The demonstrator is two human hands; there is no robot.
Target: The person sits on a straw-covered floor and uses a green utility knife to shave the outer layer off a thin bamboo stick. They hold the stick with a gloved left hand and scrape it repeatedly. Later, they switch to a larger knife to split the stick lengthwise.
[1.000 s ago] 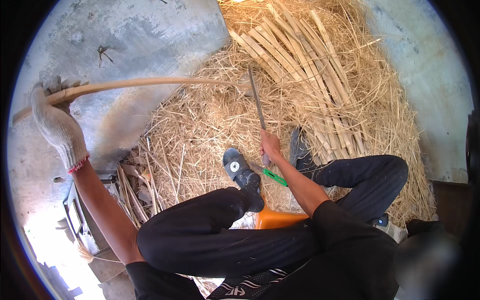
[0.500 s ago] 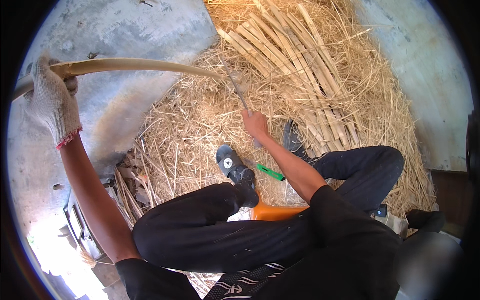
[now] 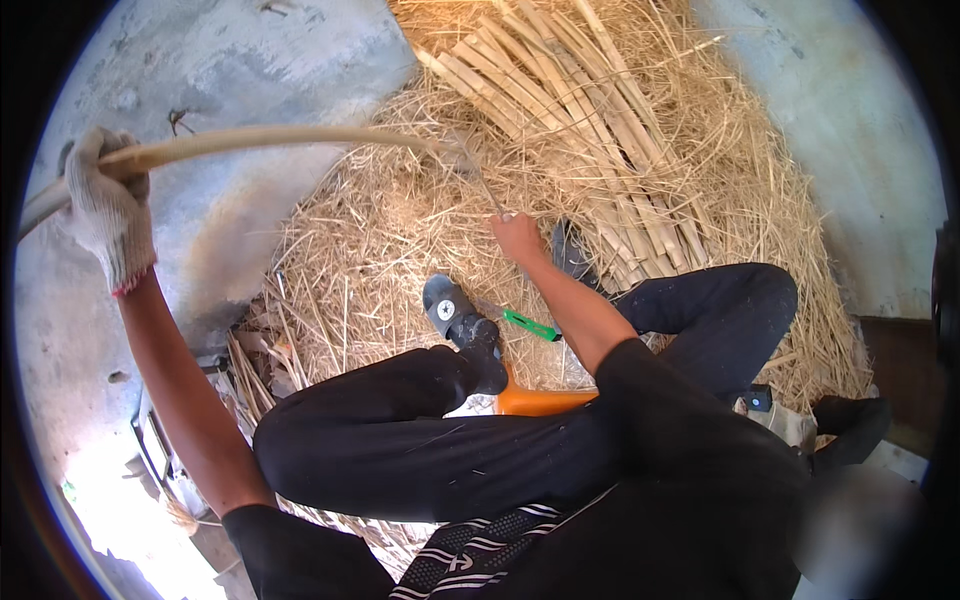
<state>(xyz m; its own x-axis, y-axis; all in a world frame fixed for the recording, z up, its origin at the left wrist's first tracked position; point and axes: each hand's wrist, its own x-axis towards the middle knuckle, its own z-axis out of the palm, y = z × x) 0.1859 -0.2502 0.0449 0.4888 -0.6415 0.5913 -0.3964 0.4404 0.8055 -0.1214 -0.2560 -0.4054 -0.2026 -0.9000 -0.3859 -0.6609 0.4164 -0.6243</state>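
My left hand (image 3: 110, 205), in a pale knitted work glove with a red cuff, is closed round a long split bamboo strip (image 3: 270, 138). The strip runs across from the far left to the middle of the view, its right end over the shavings. My bare right hand (image 3: 518, 238) grips the handle of a knife with a long, narrow blade (image 3: 484, 184). At the bamboo's right end the blade crosses or meets the strip; whether they touch I cannot tell. A green-handled cutter (image 3: 530, 325) lies between my feet, just below my right hand.
Several split bamboo strips (image 3: 600, 120) lie in a pile at the far right on a thick bed of pale shavings (image 3: 370, 240). Part of an orange seat (image 3: 545, 402) shows between my legs. A grey wall-like surface (image 3: 250, 60) stands at the far left. My slippered foot (image 3: 447, 305) rests on the shavings.
The whole view has shifted slightly. My left hand has come down a little and the bamboo strip has turned in it. The right hand and knife have drawn slightly right and toward me.
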